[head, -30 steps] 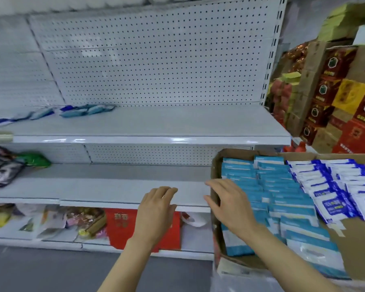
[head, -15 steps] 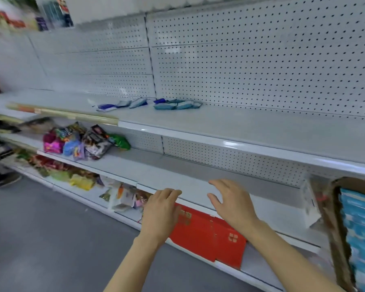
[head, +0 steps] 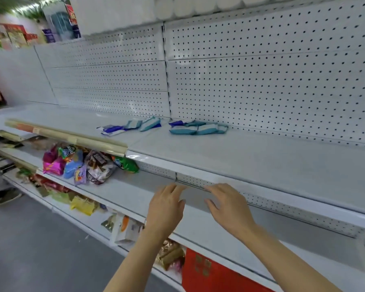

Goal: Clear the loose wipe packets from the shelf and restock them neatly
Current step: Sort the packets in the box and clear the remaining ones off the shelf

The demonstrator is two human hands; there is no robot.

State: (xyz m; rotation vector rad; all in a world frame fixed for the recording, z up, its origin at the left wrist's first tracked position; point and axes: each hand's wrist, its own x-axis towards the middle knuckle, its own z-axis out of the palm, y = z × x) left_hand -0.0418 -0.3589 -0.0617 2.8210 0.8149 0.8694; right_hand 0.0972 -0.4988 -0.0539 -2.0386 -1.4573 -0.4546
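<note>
Nothing's cleared yet: the loose wipe packets [head: 162, 127] lie scattered at the far back of the upper shelf [head: 261, 157]. Left hand [head: 167, 209] and right hand [head: 228, 209] hover near, fingers spread, holding nothing.

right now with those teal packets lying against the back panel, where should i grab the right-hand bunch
Take the teal packets by their front long edge, reaching in from the aisle over the shelf lip. They lie flat and low with the pegboard close behind, so pinch from above, thumb in front. Both hands are free.
</note>
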